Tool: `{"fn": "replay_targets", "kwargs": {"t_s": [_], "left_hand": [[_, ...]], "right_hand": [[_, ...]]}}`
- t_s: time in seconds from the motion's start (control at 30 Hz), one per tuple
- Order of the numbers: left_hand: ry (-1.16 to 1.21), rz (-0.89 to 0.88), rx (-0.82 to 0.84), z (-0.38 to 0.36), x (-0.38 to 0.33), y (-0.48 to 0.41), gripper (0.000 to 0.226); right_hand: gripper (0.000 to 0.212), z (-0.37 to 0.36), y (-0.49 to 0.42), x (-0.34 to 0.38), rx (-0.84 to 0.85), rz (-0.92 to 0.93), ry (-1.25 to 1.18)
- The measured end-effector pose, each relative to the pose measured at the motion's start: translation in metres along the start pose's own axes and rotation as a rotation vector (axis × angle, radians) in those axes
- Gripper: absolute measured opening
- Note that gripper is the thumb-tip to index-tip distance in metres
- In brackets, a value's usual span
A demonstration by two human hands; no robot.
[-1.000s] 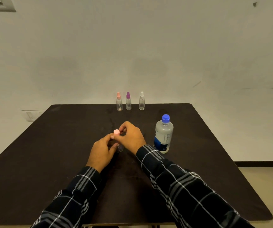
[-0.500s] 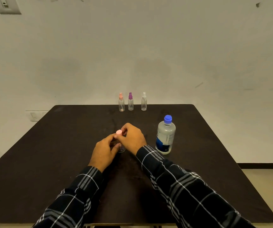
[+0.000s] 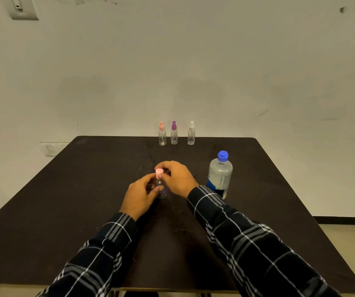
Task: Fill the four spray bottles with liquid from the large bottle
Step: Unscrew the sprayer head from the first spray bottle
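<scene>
Both hands meet mid-table: left hand grips the small spray bottle, right hand pinches its pink cap.

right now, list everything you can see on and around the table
table: 1, dark brown, under everything
large bottle: 1, clear, blue cap, right of hands
pink-capped spray bottle: 1, clear, far edge, left
purple-capped spray bottle: 1, clear, far edge, middle
white-capped spray bottle: 1, clear, far edge, right
held spray bottle: 1, clear, pink cap, table centre
upper wall plate: 1, white, top left
lower wall plate: 1, white, left of table
sleeves: 2, dark plaid, foreground
left hand: grips held bottle's body
right hand: pinches its cap
</scene>
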State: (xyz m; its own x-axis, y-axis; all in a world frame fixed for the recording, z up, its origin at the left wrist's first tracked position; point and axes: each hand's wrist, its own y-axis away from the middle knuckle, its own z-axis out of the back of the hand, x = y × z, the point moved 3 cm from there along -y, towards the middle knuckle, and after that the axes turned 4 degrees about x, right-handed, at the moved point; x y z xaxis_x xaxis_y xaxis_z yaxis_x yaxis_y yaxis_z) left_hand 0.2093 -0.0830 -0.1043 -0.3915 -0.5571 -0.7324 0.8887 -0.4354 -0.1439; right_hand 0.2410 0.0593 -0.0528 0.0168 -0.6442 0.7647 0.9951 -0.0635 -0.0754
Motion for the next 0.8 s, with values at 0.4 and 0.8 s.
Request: {"fn": "replay_targets", "kwargs": {"t_s": [0.4,0.8], "left_hand": [[0.020,-0.008,0.003,0.002,0.001,0.000,0.046],[0.054,-0.034,0.002,0.002,-0.001,0.000,0.048]], "right_hand": [[0.055,-0.007,-0.001,-0.005,-0.019,-0.161,0.102],[0.024,0.018,0.008,-0.015,-0.180,-0.102,0.090]]}}
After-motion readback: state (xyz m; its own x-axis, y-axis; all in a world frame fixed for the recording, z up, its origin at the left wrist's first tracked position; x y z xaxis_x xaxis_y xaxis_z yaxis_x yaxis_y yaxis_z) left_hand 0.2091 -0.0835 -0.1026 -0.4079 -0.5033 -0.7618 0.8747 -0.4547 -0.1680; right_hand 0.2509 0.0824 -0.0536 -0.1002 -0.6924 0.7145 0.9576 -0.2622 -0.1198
